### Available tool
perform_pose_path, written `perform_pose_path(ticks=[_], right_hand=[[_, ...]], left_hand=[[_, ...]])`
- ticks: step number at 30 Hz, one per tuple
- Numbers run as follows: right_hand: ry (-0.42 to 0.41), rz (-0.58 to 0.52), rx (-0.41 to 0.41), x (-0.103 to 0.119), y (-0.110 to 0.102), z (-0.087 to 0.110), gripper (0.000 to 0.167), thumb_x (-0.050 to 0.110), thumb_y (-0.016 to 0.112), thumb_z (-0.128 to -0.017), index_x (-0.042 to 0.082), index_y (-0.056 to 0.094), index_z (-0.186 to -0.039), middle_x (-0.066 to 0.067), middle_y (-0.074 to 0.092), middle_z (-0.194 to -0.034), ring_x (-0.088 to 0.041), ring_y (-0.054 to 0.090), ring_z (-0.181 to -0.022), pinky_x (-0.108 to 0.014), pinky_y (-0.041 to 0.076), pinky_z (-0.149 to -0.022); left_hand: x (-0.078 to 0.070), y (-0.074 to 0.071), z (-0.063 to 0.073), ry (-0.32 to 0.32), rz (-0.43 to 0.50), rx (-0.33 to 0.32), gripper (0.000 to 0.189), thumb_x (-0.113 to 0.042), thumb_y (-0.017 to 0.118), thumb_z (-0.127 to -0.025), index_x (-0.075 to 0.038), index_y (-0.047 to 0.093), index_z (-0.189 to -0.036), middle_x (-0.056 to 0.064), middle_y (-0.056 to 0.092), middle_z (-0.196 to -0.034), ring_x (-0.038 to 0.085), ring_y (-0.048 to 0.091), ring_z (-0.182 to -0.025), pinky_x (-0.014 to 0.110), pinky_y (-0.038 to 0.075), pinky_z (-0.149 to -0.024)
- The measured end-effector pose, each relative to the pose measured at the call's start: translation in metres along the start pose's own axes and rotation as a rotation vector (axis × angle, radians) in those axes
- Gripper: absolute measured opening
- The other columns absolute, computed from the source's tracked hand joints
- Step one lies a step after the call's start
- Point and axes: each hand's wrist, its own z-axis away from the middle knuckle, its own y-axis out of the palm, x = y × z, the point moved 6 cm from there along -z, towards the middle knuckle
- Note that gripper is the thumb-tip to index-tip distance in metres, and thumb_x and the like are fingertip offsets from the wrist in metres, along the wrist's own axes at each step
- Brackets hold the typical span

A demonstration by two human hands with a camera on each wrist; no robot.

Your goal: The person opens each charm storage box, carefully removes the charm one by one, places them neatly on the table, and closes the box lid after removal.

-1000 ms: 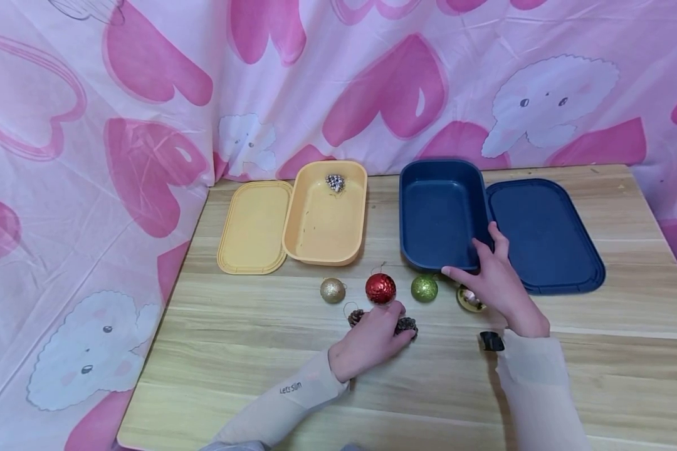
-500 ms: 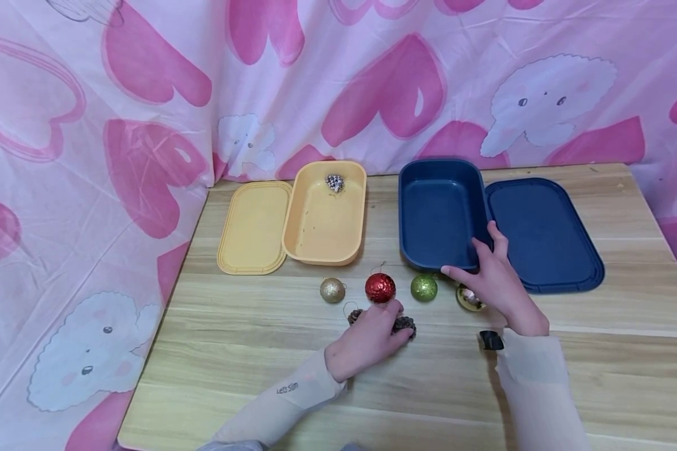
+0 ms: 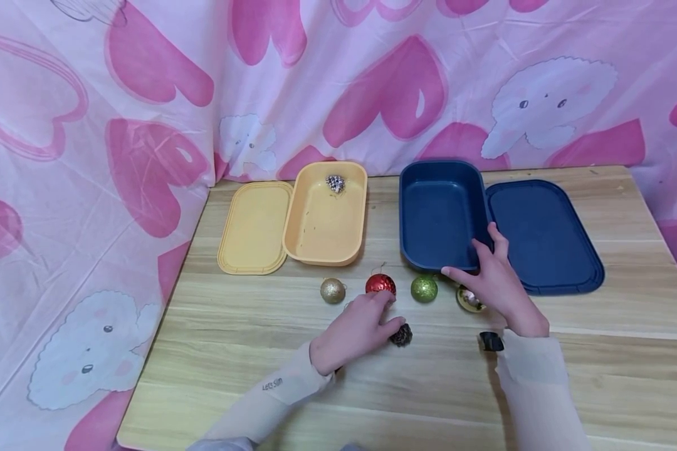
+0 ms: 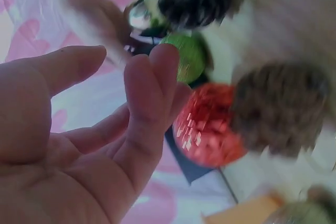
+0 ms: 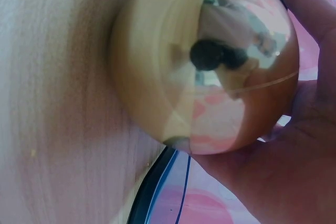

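Loosely bent and holding nothing, my left hand [image 3: 352, 329] hovers by the pine cones in the head view. One dark pine cone [image 3: 402, 335] lies just right of its thumb; a browner pine cone [image 4: 283, 108] shows only in the left wrist view, hidden beneath the hand from above. A red shiny ball [image 3: 380, 285] sits just beyond the fingers. With fingers spread, my right hand [image 3: 502, 288] rests at the near right corner of the dark blue container [image 3: 442, 219]. A shiny gold ball [image 5: 205, 66] stands on the table close under that hand.
A glittery champagne ball [image 3: 333, 290] and a green ball [image 3: 424, 289] line up before the containers. The yellow container [image 3: 324, 232] holds a frosted cone; its lid [image 3: 255, 228] lies left. The blue lid [image 3: 547, 238] lies right. A black object [image 3: 491, 341] sits near the right wrist.
My left hand has drawn left off the dark pine cone, which is shifted slightly left and nearer. The left hand now covers the other cone. My right hand has stayed put.
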Motion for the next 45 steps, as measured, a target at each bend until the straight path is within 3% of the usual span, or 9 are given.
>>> perform_pose_path(ticks=[7, 11, 13, 18, 26, 31, 35, 41, 45], right_hand=[[-0.002, 0.001, -0.004, 0.000, 0.001, -0.001, 0.098, 0.057, 0.058, -0.089, -0.014, 0.023, -0.146, -0.015, -0.022, -0.159, -0.057, 0.044, -0.120, -0.061, 0.046, -0.089], [-0.002, -0.004, -0.005, 0.000, 0.001, -0.001, 0.098, 0.057, 0.058, -0.089, -0.014, 0.023, -0.146, -0.014, -0.023, -0.159, -0.058, 0.041, -0.123, -0.062, 0.045, -0.091], [-0.002, -0.005, -0.005, 0.000, 0.001, -0.001, 0.098, 0.057, 0.059, -0.089, -0.014, 0.023, -0.146, -0.014, -0.023, -0.159, -0.057, 0.042, -0.122, -0.062, 0.045, -0.090], [-0.002, -0.003, -0.004, 0.001, 0.000, 0.000, 0.097, 0.057, 0.059, -0.089, -0.014, 0.023, -0.146, -0.015, -0.022, -0.159, -0.057, 0.043, -0.122, -0.060, 0.046, -0.089], [0.001, 0.001, -0.001, 0.000, 0.000, 0.000, 0.098, 0.058, 0.058, -0.089, -0.014, 0.023, -0.146, -0.015, -0.021, -0.160, -0.055, 0.049, -0.118, -0.057, 0.049, -0.085], [-0.003, -0.003, -0.001, 0.000, 0.000, 0.000, 0.098, 0.057, 0.059, -0.089, -0.014, 0.023, -0.146, -0.015, -0.022, -0.160, -0.056, 0.043, -0.123, -0.059, 0.047, -0.089], [-0.002, -0.006, 0.002, 0.000, 0.000, 0.000, 0.098, 0.057, 0.059, -0.089, -0.014, 0.023, -0.146, -0.014, -0.023, -0.160, -0.057, 0.040, -0.125, -0.060, 0.046, -0.090], [-0.001, -0.005, -0.005, -0.001, 0.000, -0.001, 0.099, 0.057, 0.060, -0.088, -0.014, 0.024, -0.146, -0.014, -0.022, -0.160, -0.057, 0.037, -0.127, -0.062, 0.044, -0.094], [0.006, -0.010, -0.003, -0.003, 0.001, -0.001, 0.100, 0.059, 0.059, -0.087, -0.014, 0.024, -0.146, -0.013, -0.023, -0.160, -0.056, 0.036, -0.128, -0.064, 0.041, -0.097]], left_hand=[[0.007, -0.036, -0.006, -0.025, 0.080, -0.016, 0.029, -0.030, 0.063, -0.093, -0.006, 0.062, -0.109, 0.000, 0.064, -0.084, 0.006, 0.057, -0.068, 0.016, 0.048, -0.061], [0.015, -0.062, -0.011, -0.042, 0.092, -0.071, 0.033, -0.028, 0.064, -0.092, -0.004, 0.062, -0.114, 0.008, 0.071, -0.095, 0.011, 0.066, -0.074, 0.020, 0.054, -0.064], [0.018, -0.075, -0.012, -0.031, 0.077, -0.118, 0.032, -0.027, 0.066, -0.091, -0.003, 0.063, -0.113, 0.010, 0.072, -0.099, 0.014, 0.069, -0.078, 0.022, 0.056, -0.070], [0.024, -0.102, -0.017, -0.017, -0.007, -0.209, 0.031, -0.028, 0.067, -0.091, -0.004, 0.064, -0.111, 0.009, 0.071, -0.100, 0.016, 0.066, -0.076, 0.025, 0.055, -0.069], [0.030, -0.146, -0.025, -0.026, -0.081, -0.288, 0.037, -0.033, 0.063, -0.093, -0.004, 0.064, -0.116, 0.009, 0.068, -0.111, 0.020, 0.061, -0.086, 0.032, 0.053, -0.076], [0.029, -0.169, -0.032, -0.028, -0.120, -0.316, 0.037, -0.033, 0.061, -0.093, -0.004, 0.063, -0.116, 0.009, 0.067, -0.114, 0.022, 0.062, -0.091, 0.036, 0.052, -0.079], [0.029, -0.188, -0.041, -0.007, -0.117, -0.379, 0.030, -0.029, 0.060, -0.093, -0.005, 0.065, -0.111, 0.009, 0.068, -0.112, 0.023, 0.062, -0.092, 0.036, 0.052, -0.081], [0.035, -0.204, -0.061, 0.075, -0.094, -0.478, 0.019, -0.021, 0.061, -0.092, -0.003, 0.066, -0.099, 0.008, 0.069, -0.103, 0.023, 0.062, -0.088, 0.032, 0.052, -0.079], [0.049, -0.202, -0.079, 0.042, -0.145, -0.467, 0.023, -0.022, 0.057, -0.091, -0.003, 0.066, -0.103, 0.006, 0.067, -0.107, 0.022, 0.061, -0.090, 0.033, 0.050, -0.080]])
